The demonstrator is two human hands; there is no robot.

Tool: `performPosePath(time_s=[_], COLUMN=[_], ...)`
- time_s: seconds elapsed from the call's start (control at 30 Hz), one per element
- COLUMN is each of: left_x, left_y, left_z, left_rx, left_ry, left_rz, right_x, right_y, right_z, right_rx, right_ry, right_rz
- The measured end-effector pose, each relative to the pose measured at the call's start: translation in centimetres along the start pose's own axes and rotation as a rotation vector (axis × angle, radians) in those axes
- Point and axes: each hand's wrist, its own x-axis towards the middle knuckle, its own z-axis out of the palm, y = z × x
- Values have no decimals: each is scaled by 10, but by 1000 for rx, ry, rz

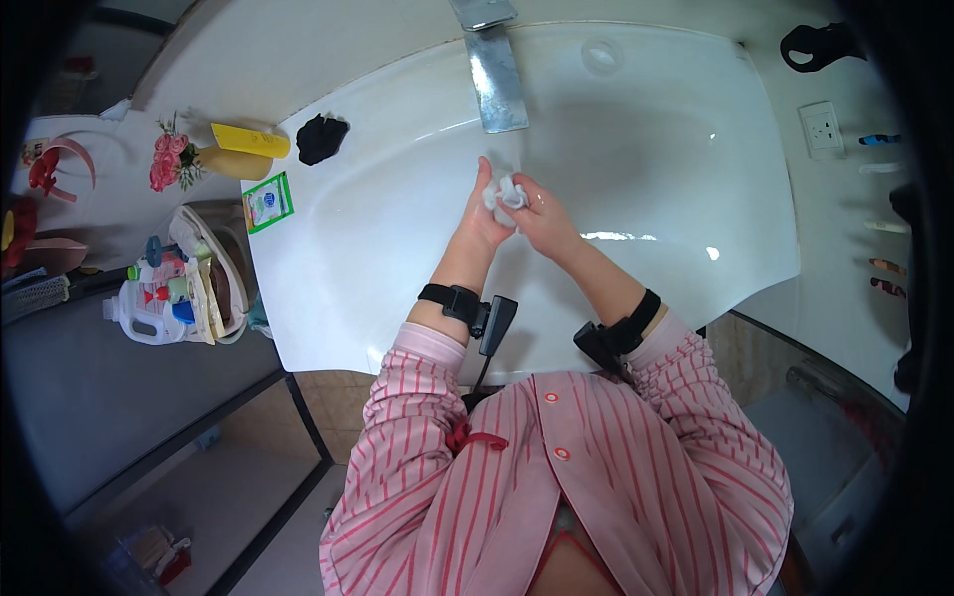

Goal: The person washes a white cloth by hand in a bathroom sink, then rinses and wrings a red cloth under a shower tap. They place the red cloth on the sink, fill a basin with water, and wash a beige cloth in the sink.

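Both of my hands meet over a white washbasin [373, 246], a little in front of and below the metal faucet spout [498, 82]. A small wet white cloth [511, 194] is bunched between them. My left hand [484, 212] lies under and beside the cloth with its thumb pointing up. The fingers of my right hand [545, 216] pinch the cloth from the right side. Whether water runs from the spout, I cannot tell. Black straps with small devices sit on both forearms.
On the basin's left ledge lie a crumpled black cloth [322, 139] and a green-edged packet [268, 203]. Beside them are a yellow tube [250, 140] and pink flowers [170, 153]. A basket of bottles [242, 261] stands further left. A wall socket [821, 130] is at the right.
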Motion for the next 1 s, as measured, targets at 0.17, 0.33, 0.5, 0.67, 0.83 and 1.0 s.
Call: performPosePath(time_s=[0.17, 0.33, 0.5, 0.67, 0.83, 1.0], left_x=[-5, -21, -17, -1, 0, -23], left_y=[-3, -9, -8, -11, -36, -19], left_z=[-5, 9, 8, 1, 9, 18], left_rx=[30, 50, 55, 24, 14, 122], left_ry=[3, -25, -41, -115, 80, 3], left_rz=[20, 75, 90, 72, 92, 146], right_x=[-14, -7, 4, 14, 52, 69], right_y=[-17, -21, -16, -22, -5, 33], right_z=[13, 26, 29, 24, -6, -53], right_rx=[90, -128, -426, -739, -911, -1042], right_ry=[-151, -118, 67, 77, 156, 192], right_rz=[-27, -21, -82, -160, 53, -60])
